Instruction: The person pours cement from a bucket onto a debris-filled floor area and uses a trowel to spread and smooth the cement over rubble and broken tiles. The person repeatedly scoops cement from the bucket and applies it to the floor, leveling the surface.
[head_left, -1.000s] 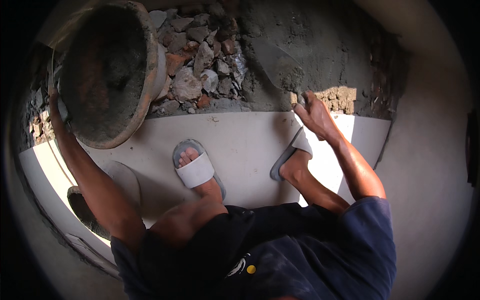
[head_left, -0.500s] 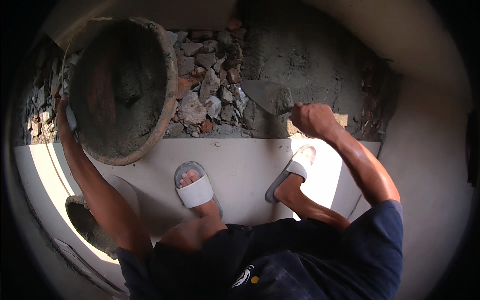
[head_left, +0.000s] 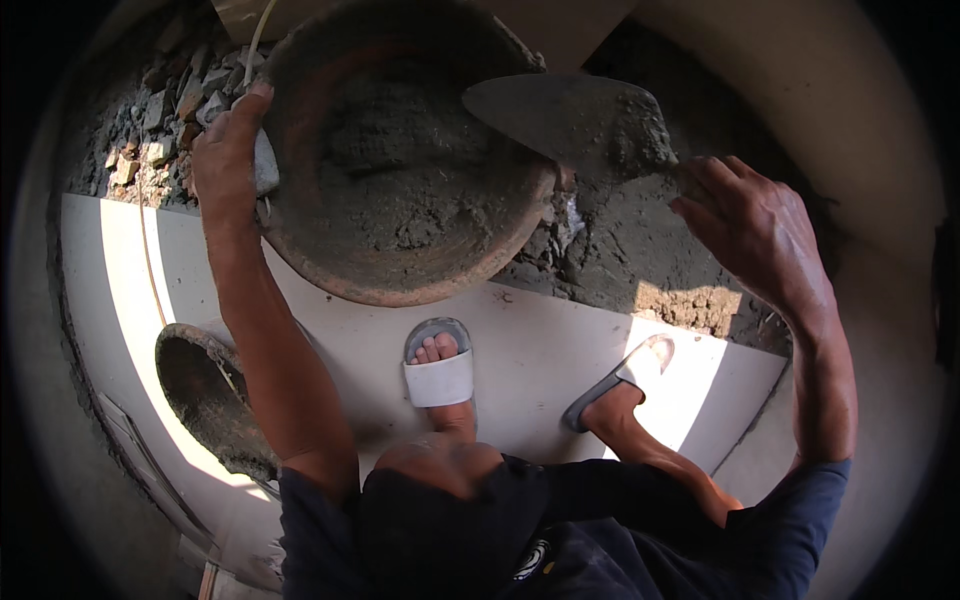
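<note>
My left hand (head_left: 230,155) is closed at the left rim of a large round mortar basin (head_left: 390,290). Beside its fingers are a pale grey grip-like piece (head_left: 265,165) and a thin cord (head_left: 258,40). The basin looks tilted, with wet grey mortar (head_left: 415,195) inside. In my right hand (head_left: 760,230) is the handle of a pointed trowel (head_left: 550,110). Its blade reaches across the basin's right rim, and mortar clings to it near the handle. Below and beside the trowel spreads grey mortar (head_left: 620,240) on the ground.
Broken stone and brick rubble (head_left: 165,110) lies left of the basin. A mortar-crusted bucket (head_left: 215,400) rests on its side by my left forearm. My sandalled feet (head_left: 440,375) stand on the pale floor slab (head_left: 520,390). A wall (head_left: 890,300) rises on the right.
The basin has moved right, over the rubble that lay beside it, with my left hand still at its rim. The trowel has come up from the mortar bed to the basin's right rim.
</note>
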